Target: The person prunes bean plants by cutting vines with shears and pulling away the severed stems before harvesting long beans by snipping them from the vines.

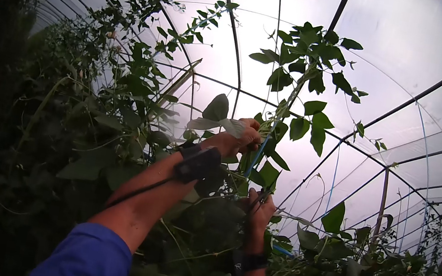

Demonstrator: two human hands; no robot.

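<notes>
My left hand (247, 137) is raised in the middle of the view, its fingers closed around the pale stems of a climbing vine (282, 112). A broad leaf partly covers that hand. A blue string (256, 157) runs down along the stems beside it. Lower and to the right, my right hand (262, 208) is closed near the same string, among leaves. Something dark shows at its fingertips, too small and dim to name. Above both hands, the vine's leafy top (311, 51) stands against the bright cover.
Dense foliage (81, 167) fills the left side and the bottom. Dark curved frame bars (376, 118) carry the translucent plastic roof (390, 37). More blue strings (427, 143) hang at the right, and a slanted pole (179, 81) stands left of the vine.
</notes>
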